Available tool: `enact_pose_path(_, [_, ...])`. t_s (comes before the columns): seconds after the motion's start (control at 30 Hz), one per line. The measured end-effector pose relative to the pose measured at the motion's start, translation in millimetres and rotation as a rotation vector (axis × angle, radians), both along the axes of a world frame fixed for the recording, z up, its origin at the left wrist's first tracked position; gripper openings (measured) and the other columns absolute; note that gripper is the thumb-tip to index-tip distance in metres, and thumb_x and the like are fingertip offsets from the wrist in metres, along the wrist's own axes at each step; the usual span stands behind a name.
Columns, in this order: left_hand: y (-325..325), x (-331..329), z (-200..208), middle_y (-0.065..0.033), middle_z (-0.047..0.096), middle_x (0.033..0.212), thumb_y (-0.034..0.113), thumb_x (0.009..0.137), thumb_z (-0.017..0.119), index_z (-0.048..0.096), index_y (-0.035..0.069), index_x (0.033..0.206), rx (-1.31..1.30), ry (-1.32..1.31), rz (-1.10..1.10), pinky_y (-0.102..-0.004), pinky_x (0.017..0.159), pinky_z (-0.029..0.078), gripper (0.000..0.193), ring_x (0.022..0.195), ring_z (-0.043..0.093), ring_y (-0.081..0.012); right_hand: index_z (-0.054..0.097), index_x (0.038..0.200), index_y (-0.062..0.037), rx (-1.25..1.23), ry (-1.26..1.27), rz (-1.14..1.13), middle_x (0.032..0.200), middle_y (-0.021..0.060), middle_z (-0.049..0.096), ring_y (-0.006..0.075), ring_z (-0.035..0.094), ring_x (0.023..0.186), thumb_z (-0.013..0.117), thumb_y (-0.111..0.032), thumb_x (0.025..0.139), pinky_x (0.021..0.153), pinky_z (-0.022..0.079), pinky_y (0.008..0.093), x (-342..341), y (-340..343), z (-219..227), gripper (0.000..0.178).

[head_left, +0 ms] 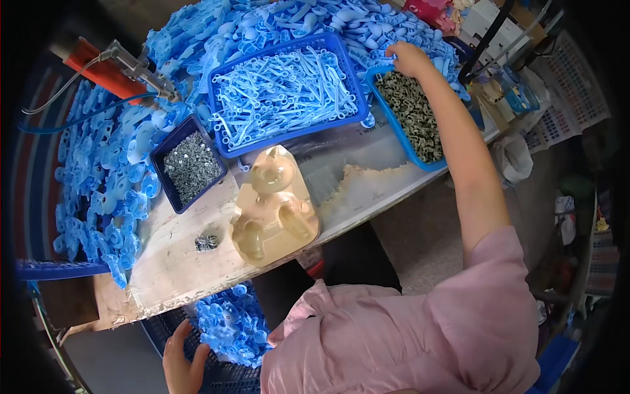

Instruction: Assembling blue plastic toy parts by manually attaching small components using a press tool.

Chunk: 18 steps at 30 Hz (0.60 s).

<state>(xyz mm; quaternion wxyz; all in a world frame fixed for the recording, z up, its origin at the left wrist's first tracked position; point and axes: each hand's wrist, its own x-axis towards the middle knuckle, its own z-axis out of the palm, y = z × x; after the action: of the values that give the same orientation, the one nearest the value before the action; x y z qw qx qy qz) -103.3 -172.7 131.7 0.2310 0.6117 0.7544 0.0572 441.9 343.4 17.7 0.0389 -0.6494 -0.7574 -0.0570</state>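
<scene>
Pink shirt point(407, 328) nearest, left hand point(182, 372) spreads beside blue parts point(233, 322); right hand point(410, 62), grip unclear, reaches heap point(367, 29).

Sky-blue moulded pieces point(118, 167) line the left and far edges of the cream, brown-stained tabletop point(161, 266), behind a deep-blue basket point(363, 106) of paler blue rods point(282, 95). Toward the right edge a bright-blue tray point(430, 166) carries dark olive-grey clips point(413, 111), while toward the left a navy bin point(163, 179) carries silver-grey bits point(190, 164). At the front edge the mould point(272, 217) is tan, facing a plain pink shirt point(407, 328).
</scene>
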Motion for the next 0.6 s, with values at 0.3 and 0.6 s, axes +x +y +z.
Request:
enact_pose_path(0.3, [85,62,-20,-0.0174,0.073,0.108,0.007,0.081,0.075,0.070,0.000,0.113,0.234,-0.292,-0.248,-0.0426,0.089,0.053,0.033,0.101,0.068,-0.0369,0.067,0.118,-0.0066,-0.040,0.345,0.252,0.109,0.0074,0.068,0.0219,0.067,0.098,0.065,-0.003,0.094,0.086,0.054,0.0357,28,-44,56,0.024])
enact_pose_path(0.6, [156,166,-80,-0.0189,0.065,0.133,0.007,0.090,0.074,0.061,0.002,0.136,0.486,-0.820,-0.346,-0.0406,0.101,0.052,0.047,0.120,0.065,-0.0352,0.070,0.116,-0.0012,-0.893,0.893,0.929,0.114,0.0083,0.068,0.0179,0.064,0.107,0.071,-0.003,0.093,0.087,0.054,0.0305,-135,-216,59,0.023])
